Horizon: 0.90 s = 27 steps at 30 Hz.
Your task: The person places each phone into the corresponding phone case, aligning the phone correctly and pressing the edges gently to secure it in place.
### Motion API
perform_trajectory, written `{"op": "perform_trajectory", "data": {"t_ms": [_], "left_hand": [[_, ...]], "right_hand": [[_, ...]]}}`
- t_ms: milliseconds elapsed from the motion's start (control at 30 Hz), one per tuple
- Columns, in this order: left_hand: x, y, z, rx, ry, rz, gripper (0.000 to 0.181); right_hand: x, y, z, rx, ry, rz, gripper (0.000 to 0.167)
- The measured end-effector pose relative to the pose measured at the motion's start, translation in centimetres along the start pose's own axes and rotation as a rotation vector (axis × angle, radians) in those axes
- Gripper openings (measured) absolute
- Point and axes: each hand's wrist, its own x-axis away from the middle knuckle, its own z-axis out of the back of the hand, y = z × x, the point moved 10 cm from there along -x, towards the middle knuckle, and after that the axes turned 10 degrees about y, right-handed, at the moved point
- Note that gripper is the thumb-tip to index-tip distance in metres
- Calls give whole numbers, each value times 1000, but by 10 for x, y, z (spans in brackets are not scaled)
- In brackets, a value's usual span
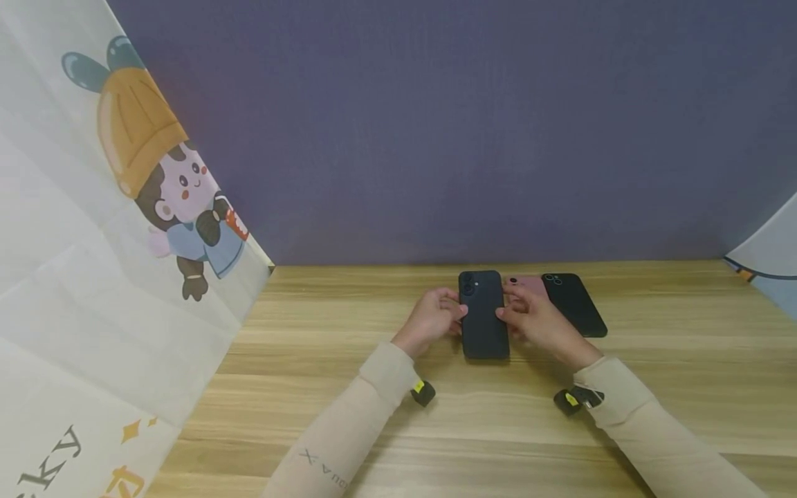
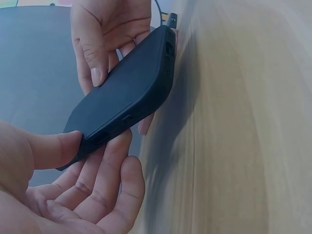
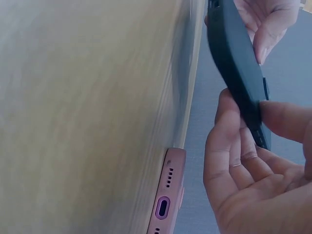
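Observation:
Both hands hold a dark smartphone (image 1: 484, 325) above the table, its back with the camera bump turned up. My left hand (image 1: 434, 319) pinches its left edge, thumb on top and fingers beneath, as the left wrist view shows. On the opposite edge my right hand (image 1: 537, 321) grips it the same way; in the right wrist view the right thumb (image 3: 285, 117) presses the back. A pink smartphone (image 1: 526, 282) lies just behind the right hand, partly hidden by it. Beside that lies a black smartphone (image 1: 575, 304), camera side up.
The wooden table (image 1: 349, 297) ends at a dark blue-grey partition (image 1: 436, 138) at the back. A white sheet with a cartoon figure (image 1: 187, 187) hangs at the left. Small black wrist cameras (image 1: 423, 393) sit below the cuffs. Pale fabric (image 1: 772, 235) shows at the far right.

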Motion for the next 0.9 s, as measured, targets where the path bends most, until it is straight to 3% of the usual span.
{"op": "perform_trajectory", "data": {"t_ms": [533,900], "left_hand": [[0,-4,-3,-11,-17,-21,25],[2,-2,-3,-140,-21,-50,41]], "right_hand": [[-2,3,0,60,-6,19,64],[-1,6,-6,12,-51,1,64]]}}
